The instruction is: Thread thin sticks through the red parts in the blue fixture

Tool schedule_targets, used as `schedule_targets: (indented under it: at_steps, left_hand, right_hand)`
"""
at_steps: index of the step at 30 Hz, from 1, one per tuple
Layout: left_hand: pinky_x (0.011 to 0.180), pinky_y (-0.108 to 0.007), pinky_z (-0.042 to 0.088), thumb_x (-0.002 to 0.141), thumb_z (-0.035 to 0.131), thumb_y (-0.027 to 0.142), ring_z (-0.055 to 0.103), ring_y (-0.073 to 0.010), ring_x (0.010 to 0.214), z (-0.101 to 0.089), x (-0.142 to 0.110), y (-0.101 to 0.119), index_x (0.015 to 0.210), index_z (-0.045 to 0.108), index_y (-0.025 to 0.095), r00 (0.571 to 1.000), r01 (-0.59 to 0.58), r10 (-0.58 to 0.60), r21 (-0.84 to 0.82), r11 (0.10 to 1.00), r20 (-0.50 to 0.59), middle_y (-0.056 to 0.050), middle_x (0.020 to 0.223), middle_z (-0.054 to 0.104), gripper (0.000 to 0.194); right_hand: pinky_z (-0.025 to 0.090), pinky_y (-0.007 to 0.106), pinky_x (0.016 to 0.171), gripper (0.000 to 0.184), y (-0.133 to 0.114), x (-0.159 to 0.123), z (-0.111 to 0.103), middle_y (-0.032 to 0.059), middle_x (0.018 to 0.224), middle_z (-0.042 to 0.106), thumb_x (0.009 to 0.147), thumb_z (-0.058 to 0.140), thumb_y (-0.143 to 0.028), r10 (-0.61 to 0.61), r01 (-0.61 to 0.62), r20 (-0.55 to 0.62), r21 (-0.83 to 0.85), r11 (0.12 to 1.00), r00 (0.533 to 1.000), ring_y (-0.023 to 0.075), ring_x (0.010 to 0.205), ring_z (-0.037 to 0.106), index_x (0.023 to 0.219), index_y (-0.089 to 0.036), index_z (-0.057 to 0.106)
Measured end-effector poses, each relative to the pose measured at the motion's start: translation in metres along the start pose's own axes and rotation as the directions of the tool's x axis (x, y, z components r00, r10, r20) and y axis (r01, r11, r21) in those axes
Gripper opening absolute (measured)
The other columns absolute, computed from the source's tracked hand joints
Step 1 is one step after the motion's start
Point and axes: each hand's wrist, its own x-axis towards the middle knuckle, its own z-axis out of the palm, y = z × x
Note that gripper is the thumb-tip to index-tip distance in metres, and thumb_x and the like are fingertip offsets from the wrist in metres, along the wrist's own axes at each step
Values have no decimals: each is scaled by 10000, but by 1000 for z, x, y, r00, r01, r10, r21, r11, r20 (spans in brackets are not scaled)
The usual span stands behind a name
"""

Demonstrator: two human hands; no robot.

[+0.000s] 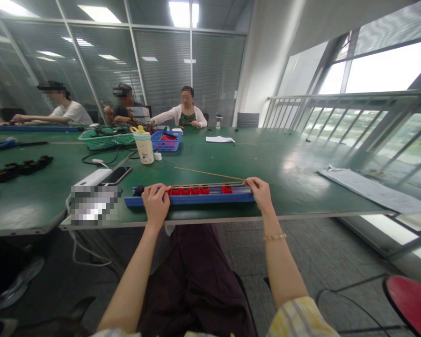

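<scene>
A long blue channel-shaped tray (210, 198) lies along the table's near edge. Inside it sit several small red block-like pieces (195, 190), with a gap before one more toward the right, and a black piece (139, 190) is at its left end. My left hand (156, 203) is closed over the tray's left part, its fingertips by the red pieces; what they grip is hidden. At the tray's right end, my right hand (260, 193) pinches a thin tan strand (210, 173). One length slants back over the table; another runs along the tray toward my left hand.
Left of the tray lie a phone (116, 175) and a white charger-like box (93, 179) with a cable. Behind stand a cup (144, 149), a green basket (107, 140) and a blue basket (166, 141). Papers (372, 188) lie right. Several people sit across the tables.
</scene>
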Motion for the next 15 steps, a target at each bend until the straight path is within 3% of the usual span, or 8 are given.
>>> schedule_targets:
  at_steps: [8, 15]
  left_hand:
    - [910, -416, 368, 890, 466, 203, 510, -271, 1021, 0, 0, 0, 927, 699, 229, 1000, 3, -2, -19, 1000, 11, -72, 1029, 661, 237]
    - [936, -411, 379, 873, 453, 163, 511, -272, 1034, 2, 0, 0, 1089, 634, 197, 1000, 9, -9, -31, 999, -4, -87, 1025, 658, 284]
  right_hand:
    - [508, 364, 805, 358, 2, 0, 1, 74, 816, 728, 834, 599, -533, 17, -17, -25, -3, 1000, 1000, 225, 814, 673, 815, -186, 685]
    - [505, 353, 785, 361, 9, 1, 6, 68, 780, 721, 847, 594, -530, 6, -6, -95, 3, 1000, 995, 223, 778, 676, 809, -185, 692]
